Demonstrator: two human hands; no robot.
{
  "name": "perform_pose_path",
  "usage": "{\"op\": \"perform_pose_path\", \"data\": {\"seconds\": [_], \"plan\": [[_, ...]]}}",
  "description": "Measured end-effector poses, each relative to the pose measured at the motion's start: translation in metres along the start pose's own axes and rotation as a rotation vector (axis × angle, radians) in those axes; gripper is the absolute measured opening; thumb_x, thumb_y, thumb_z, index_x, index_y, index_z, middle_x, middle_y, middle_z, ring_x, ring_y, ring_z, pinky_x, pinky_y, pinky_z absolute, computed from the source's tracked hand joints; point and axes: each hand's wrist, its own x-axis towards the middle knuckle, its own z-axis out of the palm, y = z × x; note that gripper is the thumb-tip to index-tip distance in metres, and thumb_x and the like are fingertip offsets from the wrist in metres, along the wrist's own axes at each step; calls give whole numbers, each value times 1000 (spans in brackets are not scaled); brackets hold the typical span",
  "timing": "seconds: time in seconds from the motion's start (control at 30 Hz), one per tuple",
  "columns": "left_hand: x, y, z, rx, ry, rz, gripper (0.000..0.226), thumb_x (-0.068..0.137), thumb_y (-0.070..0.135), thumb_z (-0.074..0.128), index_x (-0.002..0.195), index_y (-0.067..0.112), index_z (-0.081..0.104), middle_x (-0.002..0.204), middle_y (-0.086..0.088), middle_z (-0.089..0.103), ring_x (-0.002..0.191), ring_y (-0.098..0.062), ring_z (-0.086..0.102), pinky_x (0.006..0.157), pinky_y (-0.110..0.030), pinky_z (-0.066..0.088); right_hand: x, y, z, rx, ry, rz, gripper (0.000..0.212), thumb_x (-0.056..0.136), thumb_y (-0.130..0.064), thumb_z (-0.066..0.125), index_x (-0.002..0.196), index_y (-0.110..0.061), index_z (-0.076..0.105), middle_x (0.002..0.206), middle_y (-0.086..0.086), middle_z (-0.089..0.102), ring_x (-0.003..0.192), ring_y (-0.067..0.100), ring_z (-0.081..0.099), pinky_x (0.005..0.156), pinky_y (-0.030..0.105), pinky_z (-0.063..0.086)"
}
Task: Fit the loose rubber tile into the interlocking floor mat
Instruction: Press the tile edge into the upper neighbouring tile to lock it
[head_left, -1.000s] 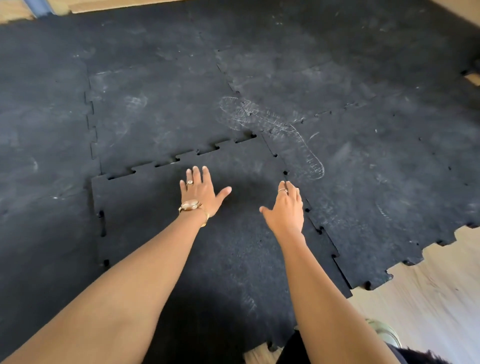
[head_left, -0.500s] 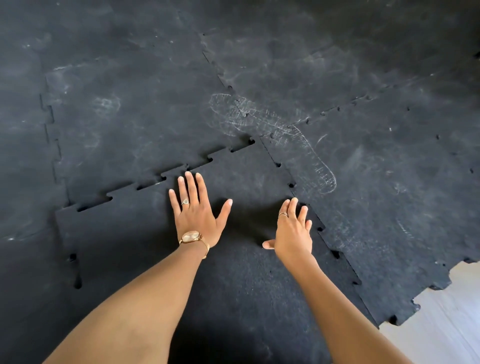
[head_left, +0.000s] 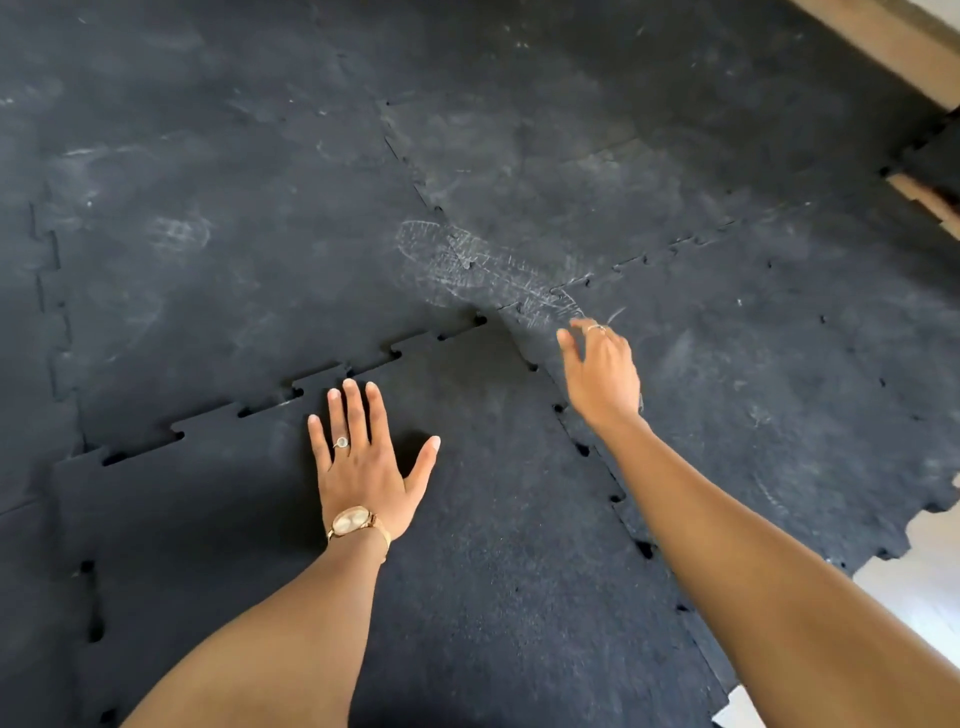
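The loose black rubber tile (head_left: 498, 519) lies in the near middle of the interlocking floor mat (head_left: 234, 260), its toothed far and right edges resting along the neighbouring tiles with small gaps showing at the seams. My left hand (head_left: 363, 467) presses flat on the tile near its far edge, fingers spread, a watch on the wrist. My right hand (head_left: 602, 374) hovers, blurred, over the tile's right seam near the far right corner, fingers apart and holding nothing.
A chalky shoe print (head_left: 483, 270) marks the mat just beyond the tile's far right corner. Pale wooden floor (head_left: 919, 587) shows past the mat's jagged edge at the lower right, and more bare floor (head_left: 883, 41) at the top right.
My right hand has lifted off the tile and moved up and right toward the far right corner. My left hand stays flat on the tile. The view has shifted closer.
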Motion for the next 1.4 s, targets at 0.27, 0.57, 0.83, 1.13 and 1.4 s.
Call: {"op": "perform_pose_path", "data": {"seconds": [0.27, 0.57, 0.83, 1.13, 1.4], "plan": [[2, 2, 0, 21, -15, -14, 92, 90, 71, 21, 155, 7, 12, 162, -15, 9, 150, -30, 3, 120, -54, 8, 66, -2, 89, -267, 67, -246, 69, 101, -52, 22, 156, -14, 5, 164, 12, 1, 149, 33, -10, 117, 59, -8], [0, 3, -2, 40, -81, -26, 91, 91, 72, 21, 155, 8, 10, 163, -13, 4, 151, -28, -1, 120, -54, 9, 68, 4, 90, -383, -69, -240, 77, 93, -62, -2, 153, -15, -12, 163, 7, -13, 147, 29, -22, 115, 62, -11], [2, 2, 0, 24, -80, -17, 91, 91, 71, 20, 155, 7, 11, 163, -14, 5, 150, -29, 2, 119, -55, 10, 125, -86, 64, -170, 357, -481, 78, 95, -56, 9, 153, -4, 18, 161, 19, 15, 148, 41, 8, 118, 57, -7], [2, 4, -4, 42, -72, -20, 91, 90, 69, 24, 154, 5, 15, 162, -15, 9, 150, -31, 7, 119, -55, 12, 143, -72, 112, -490, 4, -451, 67, 99, -53, 3, 155, -19, -2, 164, 6, -2, 149, 30, -15, 113, 68, -7], [2, 4, -5, 38, -86, -22, 92, 90, 69, 28, 154, 4, 15, 162, -16, 9, 150, -31, 6, 119, -56, 12, 136, -74, 110, -586, 56, -495, 69, 99, -55, 9, 155, -14, 12, 164, 8, 10, 150, 34, -5, 110, 74, 3]]}}
